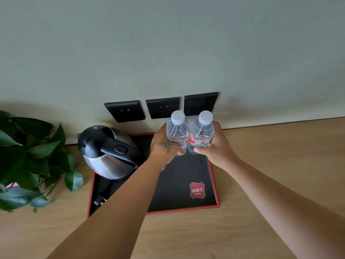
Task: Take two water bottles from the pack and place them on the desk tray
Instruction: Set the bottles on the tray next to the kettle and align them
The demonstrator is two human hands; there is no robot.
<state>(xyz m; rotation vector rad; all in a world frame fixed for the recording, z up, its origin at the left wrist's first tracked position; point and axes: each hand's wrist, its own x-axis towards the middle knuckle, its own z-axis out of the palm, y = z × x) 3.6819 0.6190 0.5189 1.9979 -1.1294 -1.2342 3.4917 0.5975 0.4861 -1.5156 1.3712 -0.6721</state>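
Two clear water bottles with white caps and red-and-white labels stand upright side by side, touching, over the far right part of the tray. My left hand [164, 146] grips the left bottle [177, 130]. My right hand [216, 144] grips the right bottle [202, 132]. The desk tray [186, 204] is black with a red rim and a red logo patch near its front right corner. The bottles' bases are hidden behind my fingers, so I cannot tell whether they rest on the tray. The pack is out of sight.
A steel kettle [106, 144] with a black handle fills the tray's left half, its cord and plug [99, 200] lying in front. A leafy plant [31, 161] stands at the left. Three black wall sockets [162, 107] sit behind the bottles. The wooden desk [270, 174] extends right.
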